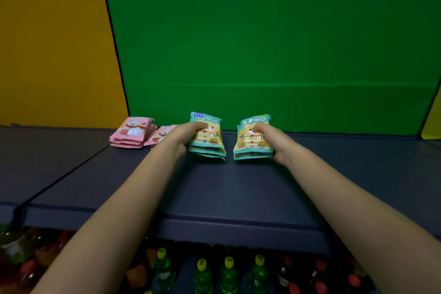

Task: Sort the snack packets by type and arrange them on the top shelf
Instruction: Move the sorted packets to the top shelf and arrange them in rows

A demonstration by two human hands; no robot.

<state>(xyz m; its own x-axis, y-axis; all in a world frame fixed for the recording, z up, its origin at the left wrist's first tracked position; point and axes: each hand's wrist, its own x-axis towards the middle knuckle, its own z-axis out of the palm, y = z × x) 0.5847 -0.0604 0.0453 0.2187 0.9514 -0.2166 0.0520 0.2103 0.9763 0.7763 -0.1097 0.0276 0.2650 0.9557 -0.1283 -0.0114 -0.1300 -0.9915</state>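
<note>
Two small stacks of teal snack packets sit near the back of the dark blue top shelf [214, 188]. My left hand [182, 137] grips the left teal stack [210, 144], thumb across its face. My right hand [272, 139] grips the right teal stack [251, 145] the same way. The two stacks lie side by side with a narrow gap between them. To the left lies a stack of pink snack packets [132, 132]. A second pink stack [160, 136] beside it is partly hidden behind my left hand.
A green back panel [274, 43] rises behind the shelf, with a yellow panel [52, 43] to its left. Below the shelf's front edge stand green bottles with yellow caps [229, 272] and darker bottles with red caps [319, 274].
</note>
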